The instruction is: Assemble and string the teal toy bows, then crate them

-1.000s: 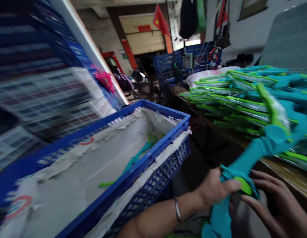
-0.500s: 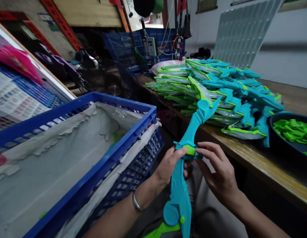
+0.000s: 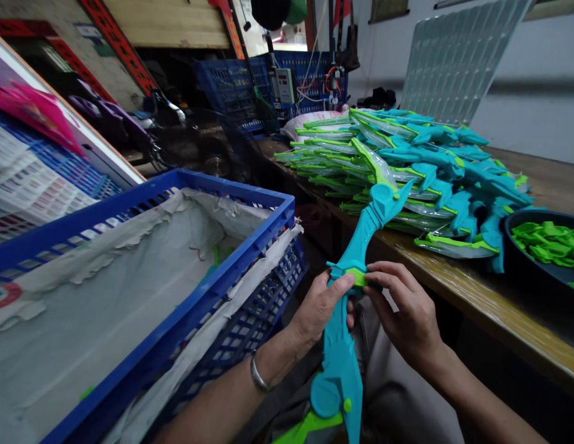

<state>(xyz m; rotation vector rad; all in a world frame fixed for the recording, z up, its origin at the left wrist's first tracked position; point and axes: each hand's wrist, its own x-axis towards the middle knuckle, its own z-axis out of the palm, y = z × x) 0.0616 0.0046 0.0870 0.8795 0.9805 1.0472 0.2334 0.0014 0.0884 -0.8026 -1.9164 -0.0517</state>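
Observation:
A turquoise toy bow [image 3: 341,357] with lime-green tips stands tilted over my lap, its upper limb leaning toward the bench. My left hand [image 3: 317,305] is closed around its middle, thumb pressing on the lime-green centre piece [image 3: 360,277]. From the other side, my right hand [image 3: 402,308] pinches the right edge of that same middle section with thumb and fingertips. What lies between those right fingertips is partly hidden. The bow's lower end runs out of view at the bottom.
Many similar toy bows [image 3: 435,166] are piled on the wooden bench [image 3: 453,290] ahead and right. A dark basin [image 3: 513,246] there holds small lime-green parts [image 3: 550,243]. On the left stands a blue plastic crate [image 3: 282,206] with a torn whitish lining.
The left thumb has slid further over the green centre piece, and the right fingers have closed in on the bow's side. The view has shifted slightly.

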